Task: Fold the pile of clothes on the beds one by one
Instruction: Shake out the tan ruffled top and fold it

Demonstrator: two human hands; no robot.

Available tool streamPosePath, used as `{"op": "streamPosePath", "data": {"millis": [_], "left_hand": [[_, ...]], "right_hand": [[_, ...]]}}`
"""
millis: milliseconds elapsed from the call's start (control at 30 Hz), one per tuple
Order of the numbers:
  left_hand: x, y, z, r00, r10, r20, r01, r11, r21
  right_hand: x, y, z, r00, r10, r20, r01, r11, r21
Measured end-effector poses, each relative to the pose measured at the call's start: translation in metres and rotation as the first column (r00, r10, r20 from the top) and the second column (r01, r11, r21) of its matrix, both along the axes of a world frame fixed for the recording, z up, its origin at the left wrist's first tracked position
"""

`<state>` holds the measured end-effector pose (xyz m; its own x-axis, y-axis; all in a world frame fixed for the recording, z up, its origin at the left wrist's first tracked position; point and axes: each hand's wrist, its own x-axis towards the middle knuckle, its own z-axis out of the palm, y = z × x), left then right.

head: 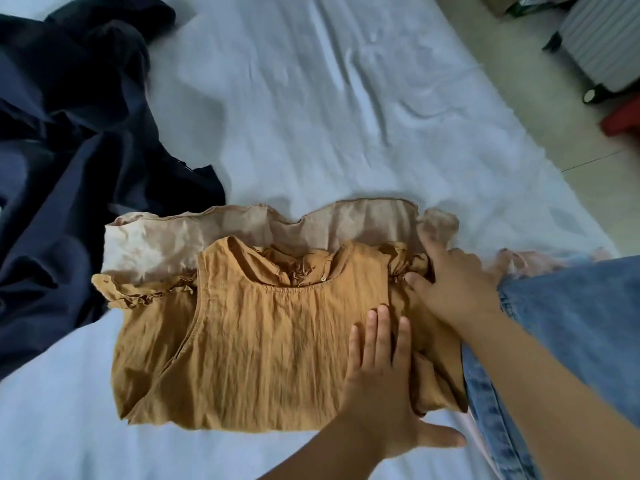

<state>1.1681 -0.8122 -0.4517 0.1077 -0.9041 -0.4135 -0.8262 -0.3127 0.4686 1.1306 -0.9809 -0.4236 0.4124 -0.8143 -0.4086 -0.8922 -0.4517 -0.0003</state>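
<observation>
My left hand (377,386), fingers spread, presses flat on the mustard blouse (263,344) on the bed (311,116); my right hand (453,282) pinches its ruffled sleeve (407,263).

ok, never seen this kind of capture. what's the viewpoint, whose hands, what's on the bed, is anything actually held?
There is no robot: one wide-angle camera worn on a person's head looks forward and down at their own bare hands. The surface is a bed with a pale blue sheet. A mustard ruffled top lies spread on it, over a beige garment. The left hand presses flat on the top with straight fingers. The right hand rests on the top's ruffled right edge; whether it pinches the cloth is unclear. A dark navy pile waits at left, blue jeans at right. A suitcase stands on the floor.
</observation>
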Motion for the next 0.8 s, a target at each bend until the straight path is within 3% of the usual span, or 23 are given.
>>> {"op": "streamPosePath", "data": {"millis": [167,233,367,467,533,667,800], "left_hand": [[-0.016,-0.008,-0.005,0.999,0.034,0.013,-0.035,0.999,0.020],[-0.010,-0.004,0.000,0.990,0.106,-0.098,-0.109,0.994,-0.026],[0.018,0.016,0.025,0.840,0.347,-0.417,-0.422,0.901,-0.101],[0.048,0.041,0.051,0.769,0.455,-0.448,-0.550,0.829,-0.103],[0.066,0.060,0.069,0.749,0.496,-0.439,-0.602,0.786,-0.140],[0.108,0.103,0.082,0.737,0.591,-0.328,-0.666,0.718,-0.203],[0.151,0.149,0.070,0.598,0.759,-0.257,-0.801,0.580,-0.149]], "right_hand": [[0.002,-0.002,0.003,0.979,-0.009,0.203,-0.009,0.996,0.087],[0.003,0.001,0.011,0.931,-0.047,0.361,0.013,0.995,0.097],[0.023,0.014,0.036,0.831,-0.037,0.555,0.052,0.999,-0.012],[0.060,0.030,0.061,0.717,0.075,0.693,0.001,0.994,-0.109],[0.090,0.046,0.076,0.669,0.169,0.724,-0.046,0.981,-0.186],[0.158,0.095,0.093,0.680,0.306,0.666,-0.210,0.952,-0.222],[0.219,0.150,0.090,0.695,0.339,0.634,-0.321,0.935,-0.149]]}}
